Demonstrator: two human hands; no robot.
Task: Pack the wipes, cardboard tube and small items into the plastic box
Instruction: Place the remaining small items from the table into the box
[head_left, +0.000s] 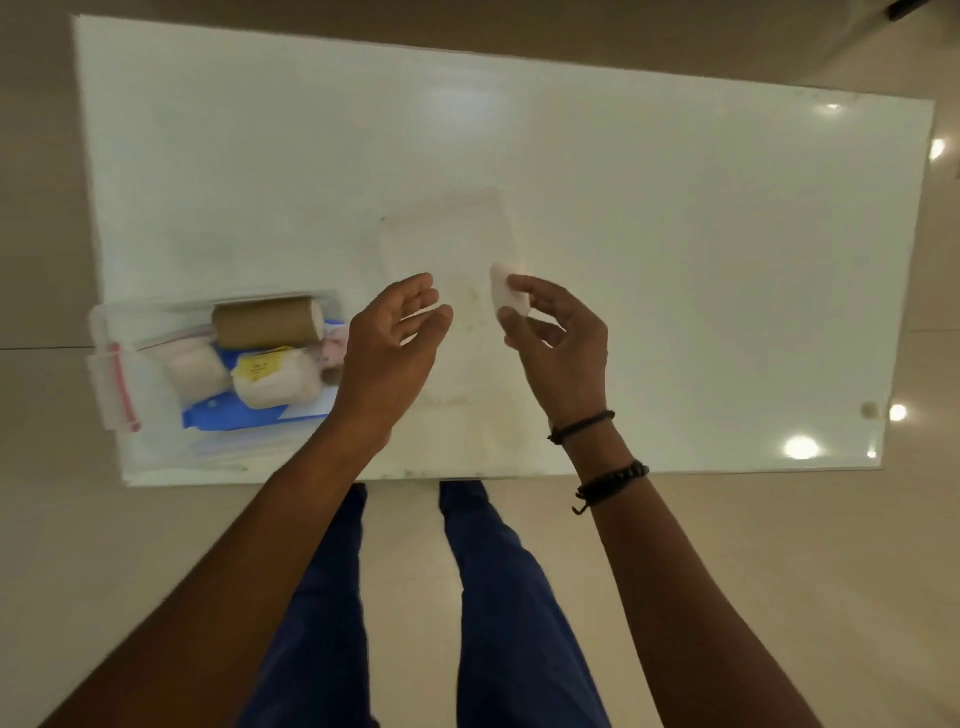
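Observation:
A clear plastic box (111, 332) stands at the table's near left. Inside it lie a brown cardboard tube (265, 322), a blue wipes pack (228, 415), a pale wrapped bundle with a yellow label (275, 382) and another pale bundle (195, 366). My right hand (558, 345) pinches a small white piece (506, 293) above the table's middle. Just right of the box, my left hand (395, 345) hovers with fingers apart and nothing in it. A clear lid (447, 244) lies flat on the table beyond both hands, faint and hard to make out.
The glossy white table (701, 260) stretches far to the right with ceiling-light reflections. A red-striped zip bag (117, 387) hangs over the box's left side. My legs in blue trousers stand at the near table edge, on a beige tiled floor.

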